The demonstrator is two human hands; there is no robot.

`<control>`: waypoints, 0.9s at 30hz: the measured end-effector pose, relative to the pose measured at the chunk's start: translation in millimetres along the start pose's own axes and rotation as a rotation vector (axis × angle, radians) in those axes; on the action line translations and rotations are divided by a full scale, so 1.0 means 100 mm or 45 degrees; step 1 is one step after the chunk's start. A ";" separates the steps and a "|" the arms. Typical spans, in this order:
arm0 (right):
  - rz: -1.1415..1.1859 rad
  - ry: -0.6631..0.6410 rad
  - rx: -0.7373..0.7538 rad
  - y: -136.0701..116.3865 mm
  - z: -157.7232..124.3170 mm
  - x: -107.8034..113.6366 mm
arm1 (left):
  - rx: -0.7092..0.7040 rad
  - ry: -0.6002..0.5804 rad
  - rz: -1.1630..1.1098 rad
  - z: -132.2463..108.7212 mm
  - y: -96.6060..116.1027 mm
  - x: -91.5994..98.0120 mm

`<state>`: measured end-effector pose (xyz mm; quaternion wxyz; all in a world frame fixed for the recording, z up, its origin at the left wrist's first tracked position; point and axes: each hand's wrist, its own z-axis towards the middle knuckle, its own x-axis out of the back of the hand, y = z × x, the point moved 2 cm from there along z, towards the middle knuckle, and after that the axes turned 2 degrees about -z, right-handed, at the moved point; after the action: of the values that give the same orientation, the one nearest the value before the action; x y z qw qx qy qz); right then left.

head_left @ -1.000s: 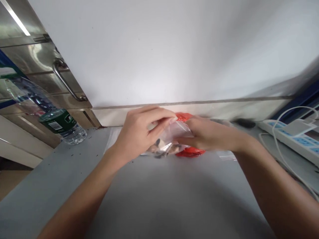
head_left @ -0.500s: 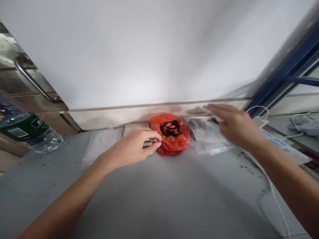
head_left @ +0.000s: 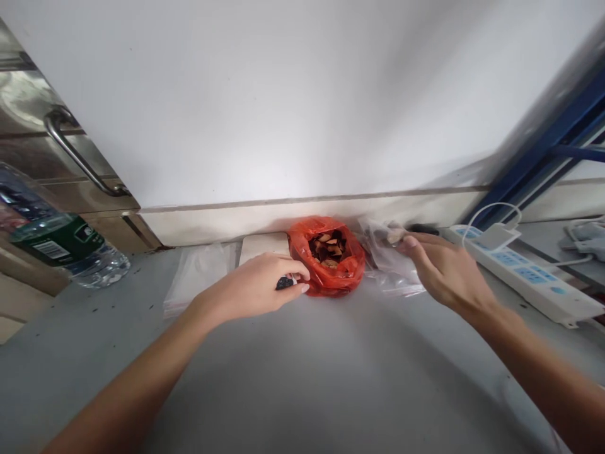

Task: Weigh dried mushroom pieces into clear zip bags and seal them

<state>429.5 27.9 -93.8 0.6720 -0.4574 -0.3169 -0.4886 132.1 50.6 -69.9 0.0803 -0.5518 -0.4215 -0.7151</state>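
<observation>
My left hand (head_left: 258, 289) lies on the grey table with its fingers curled round a small dark thing (head_left: 284, 283), just left of a red plastic bag. The red bag (head_left: 347, 268) stands open against the wall and holds dried brown pieces (head_left: 327, 244). A flat beige slab (head_left: 262, 244) lies behind my left hand. My right hand (head_left: 447, 272) is to the right of the red bag, fingers loosely bent and apart, thumb tip touching a pile of clear plastic bags (head_left: 387, 255).
Another clear flat bag (head_left: 196, 274) lies left of the slab. A water bottle (head_left: 66, 243) stands at the left by a steel door with a handle (head_left: 82, 154). A white power strip (head_left: 524, 277) with a plugged charger lies at the right, below a blue frame (head_left: 553, 148).
A second ago both hands held a clear bag of pieces in front of the red bag. My right hand carried it right to the pile; my left hand dropped to the table.
</observation>
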 end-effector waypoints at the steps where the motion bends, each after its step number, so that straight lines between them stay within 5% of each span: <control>1: 0.022 0.097 0.015 -0.07 0.01 -0.01 | 0.005 -0.015 0.000 0.00 0.00 -0.01; 5: 0.141 0.326 0.142 -0.42 0.07 -0.09 | 0.022 -0.090 -0.024 -0.03 -0.02 0.00; 8: 0.285 0.023 0.183 -0.68 0.16 -0.16 | 0.076 -0.154 -0.011 -0.08 -0.11 0.11; 12: 0.415 -0.474 0.412 -1.03 0.32 -0.16 | 0.369 -0.287 0.148 -0.20 -0.34 0.37; 18: 0.587 -0.847 0.593 -1.48 0.44 -0.16 | 0.680 -0.311 0.275 -0.39 -0.77 0.69; 27: 0.502 -1.136 0.713 -1.69 0.37 -0.33 | 0.932 -0.313 0.311 -0.34 -1.31 0.47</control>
<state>259.3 56.6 -56.7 0.6473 -0.4743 -0.5966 -0.0101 13.5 126.0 -98.0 0.3048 -0.6141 -0.5862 -0.4316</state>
